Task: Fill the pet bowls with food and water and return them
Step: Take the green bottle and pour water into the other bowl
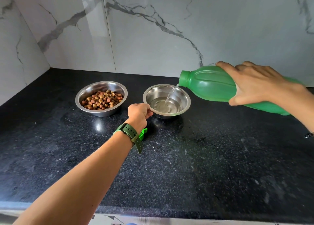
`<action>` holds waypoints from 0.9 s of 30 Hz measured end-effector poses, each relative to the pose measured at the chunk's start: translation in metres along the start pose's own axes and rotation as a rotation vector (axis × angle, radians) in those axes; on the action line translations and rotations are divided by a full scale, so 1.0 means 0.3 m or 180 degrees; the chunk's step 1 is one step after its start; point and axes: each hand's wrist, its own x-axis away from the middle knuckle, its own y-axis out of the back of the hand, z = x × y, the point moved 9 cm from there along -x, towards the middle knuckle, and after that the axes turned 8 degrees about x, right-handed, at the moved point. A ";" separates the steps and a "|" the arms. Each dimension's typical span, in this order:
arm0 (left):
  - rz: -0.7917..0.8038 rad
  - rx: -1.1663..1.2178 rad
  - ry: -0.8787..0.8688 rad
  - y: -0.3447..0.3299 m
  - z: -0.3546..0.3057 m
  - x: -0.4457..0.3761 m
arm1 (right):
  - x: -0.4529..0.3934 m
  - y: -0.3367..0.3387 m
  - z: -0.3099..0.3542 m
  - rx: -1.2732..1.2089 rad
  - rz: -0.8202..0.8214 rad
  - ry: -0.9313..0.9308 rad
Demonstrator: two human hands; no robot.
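Water bowl (166,101) on bench (186,156), right of kibble bowl (101,98). My left hand (139,113) fingers pinch rim; right hand (254,83) wraps green bottle (209,86), pouring. Steel slick, water sloshes; I'd lift level by rim.

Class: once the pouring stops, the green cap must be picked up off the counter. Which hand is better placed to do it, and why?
The left hand. It only steadies the water bowl, and the cap lies just beside its wrist. The right hand is across the counter, gripping the tilted bottle.

Steel bowl (101,98) of kibble beside steel bowl (166,101) partly filled with water.
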 end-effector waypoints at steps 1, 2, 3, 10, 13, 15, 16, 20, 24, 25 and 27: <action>-0.0003 0.0005 0.0002 0.000 0.000 0.000 | -0.001 -0.001 0.000 0.0001 0.0004 0.0001; -0.0004 0.0001 0.0006 0.000 0.000 0.000 | -0.001 -0.001 -0.001 0.0004 0.0009 0.0000; -0.0009 -0.0005 0.0005 0.000 0.001 0.000 | -0.003 -0.002 -0.001 0.0005 0.0016 0.0003; -0.0006 -0.0003 -0.0022 -0.001 -0.003 0.004 | -0.011 -0.005 0.001 0.0038 0.0006 0.0026; -0.0012 -0.0020 -0.0023 0.001 -0.002 0.003 | -0.014 -0.007 0.001 0.0022 0.0019 0.0027; -0.0018 -0.0039 -0.0025 0.002 -0.001 0.002 | -0.015 -0.007 0.001 0.0010 0.0025 0.0018; -0.0020 -0.0041 -0.0027 0.003 -0.001 0.002 | -0.014 -0.007 0.001 0.0008 0.0028 0.0015; 0.0003 -0.0063 -0.0049 0.001 -0.001 0.002 | -0.012 -0.014 -0.001 0.0006 0.0052 0.0003; 0.0006 -0.0052 -0.0059 0.000 -0.002 0.002 | -0.008 -0.019 -0.003 -0.0013 0.0071 -0.0002; 0.0007 -0.0045 -0.0062 -0.001 -0.002 0.002 | -0.008 -0.021 -0.005 -0.0020 0.0077 -0.0003; 0.0006 -0.0044 -0.0073 0.000 -0.002 0.004 | -0.005 -0.022 -0.008 -0.0026 0.0071 -0.0007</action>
